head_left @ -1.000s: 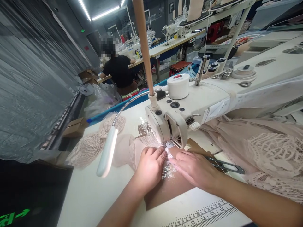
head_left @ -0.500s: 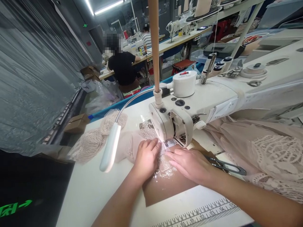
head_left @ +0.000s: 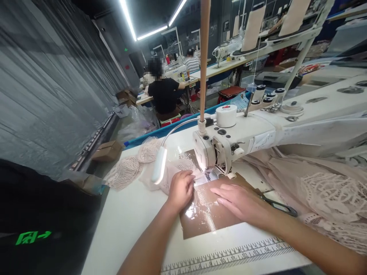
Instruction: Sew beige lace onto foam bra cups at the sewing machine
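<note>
My left hand (head_left: 181, 190) is closed, fingers curled on the edge of the sheer beige lace fabric (head_left: 169, 177) left of the needle area. My right hand (head_left: 239, 198) lies flat with fingers stretched on a shiny brown sheet (head_left: 197, 225) in front of the presser foot. The sewing machine (head_left: 205, 152) stands just beyond both hands; its head hides part of the fabric. A lit gooseneck lamp (head_left: 159, 166) hangs over the fabric, left of the machine head.
Ruler markings (head_left: 229, 256) run along the table's front edge. A dark-handled cutting tool (head_left: 281, 206) lies beside my right wrist. More beige lace (head_left: 329, 187) is heaped at the right. A co-worker in black (head_left: 163, 93) sits at another table; cardboard boxes (head_left: 106, 151) stand on the floor.
The view has shifted, so the machine sits farther right in it. My right hand has drawn back from the presser foot, and my left fingers have curled more. More of the brown sheet shows between them.
</note>
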`<control>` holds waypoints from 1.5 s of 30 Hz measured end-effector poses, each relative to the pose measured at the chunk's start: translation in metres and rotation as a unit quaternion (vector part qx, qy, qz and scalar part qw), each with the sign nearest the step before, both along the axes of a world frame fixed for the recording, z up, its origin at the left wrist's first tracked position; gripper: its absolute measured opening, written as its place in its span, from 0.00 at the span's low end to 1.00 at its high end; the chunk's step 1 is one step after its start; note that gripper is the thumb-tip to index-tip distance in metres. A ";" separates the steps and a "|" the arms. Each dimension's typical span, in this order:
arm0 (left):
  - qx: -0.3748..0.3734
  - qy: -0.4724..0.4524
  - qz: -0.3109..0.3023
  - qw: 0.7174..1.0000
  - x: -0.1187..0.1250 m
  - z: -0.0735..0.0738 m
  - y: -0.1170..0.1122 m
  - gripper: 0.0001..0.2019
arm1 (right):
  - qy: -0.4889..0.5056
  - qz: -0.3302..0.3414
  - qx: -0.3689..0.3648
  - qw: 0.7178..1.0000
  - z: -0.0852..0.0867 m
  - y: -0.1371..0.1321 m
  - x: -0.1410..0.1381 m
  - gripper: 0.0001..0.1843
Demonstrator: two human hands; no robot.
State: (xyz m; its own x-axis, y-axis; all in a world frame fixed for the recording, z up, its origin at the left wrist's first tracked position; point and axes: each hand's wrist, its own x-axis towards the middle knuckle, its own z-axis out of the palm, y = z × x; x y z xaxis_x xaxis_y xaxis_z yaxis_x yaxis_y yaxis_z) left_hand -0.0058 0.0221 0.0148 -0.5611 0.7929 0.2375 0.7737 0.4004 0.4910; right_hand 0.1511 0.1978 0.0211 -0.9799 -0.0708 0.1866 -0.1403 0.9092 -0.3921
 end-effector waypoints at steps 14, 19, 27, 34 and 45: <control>-0.014 -0.241 -0.178 0.954 0.070 0.057 -0.040 0.20 | 0.089 -0.093 0.228 0.965 -0.047 0.055 0.071 0.28; 0.008 -0.221 -0.007 0.975 0.024 0.037 -0.034 0.29 | 0.108 -0.095 0.230 0.962 -0.048 0.056 0.061 0.28; 0.035 -0.375 0.020 0.926 0.003 0.012 -0.028 0.23 | 0.133 -0.092 0.107 0.981 -0.029 0.057 0.064 0.16; 0.081 -0.490 -0.021 0.868 0.018 0.018 -0.028 0.16 | 0.032 -0.050 -0.071 0.996 0.002 0.025 0.045 0.18; 0.090 -0.528 -0.046 0.843 0.036 0.016 -0.020 0.17 | -0.035 -0.003 -0.162 0.986 0.026 -0.022 -0.022 0.17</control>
